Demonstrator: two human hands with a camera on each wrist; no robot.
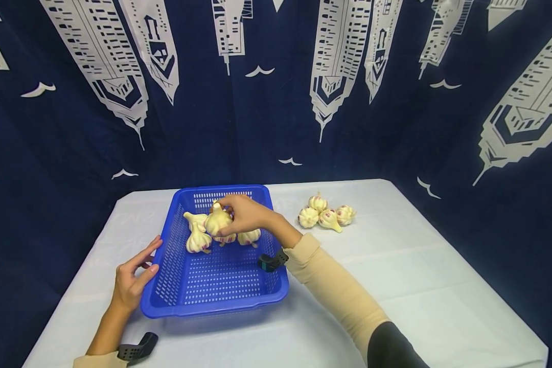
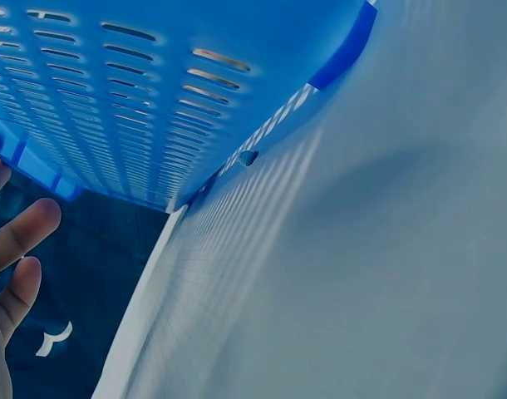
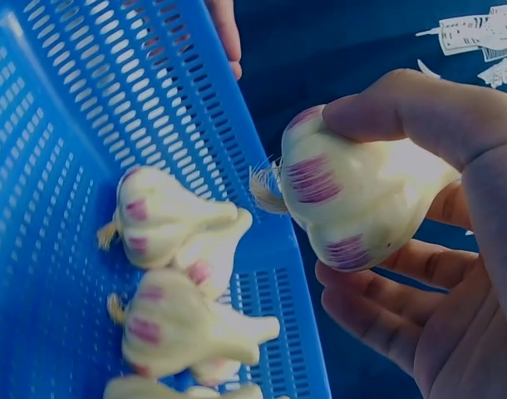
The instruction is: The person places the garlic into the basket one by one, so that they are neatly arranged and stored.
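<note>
My right hand [image 1: 246, 213] holds a garlic bulb [image 1: 217, 221] above the far part of a blue plastic basket [image 1: 230, 306]. In the right wrist view, thumb and fingers pinch that bulb [image 3: 353, 195], whose skin has purple streaks and whose root tuft faces the basket. Several other garlic bulbs [image 1: 198, 240] lie inside the basket, some partly hidden by the right hand and the held bulb. Fingers nearly straight, my left hand [image 1: 131, 281] touches the basket's left rim. The left wrist view shows its fingers [image 2: 25, 233] spread beside the slotted basket wall [image 2: 154, 83].
To the right of the basket, several garlic bulbs [image 1: 328, 217] sit in a cluster on the white tabletop [image 1: 395, 286]. Behind the table hangs a dark blue cloth [image 1: 257, 128] printed with white buildings. Both wrists wear black bands.
</note>
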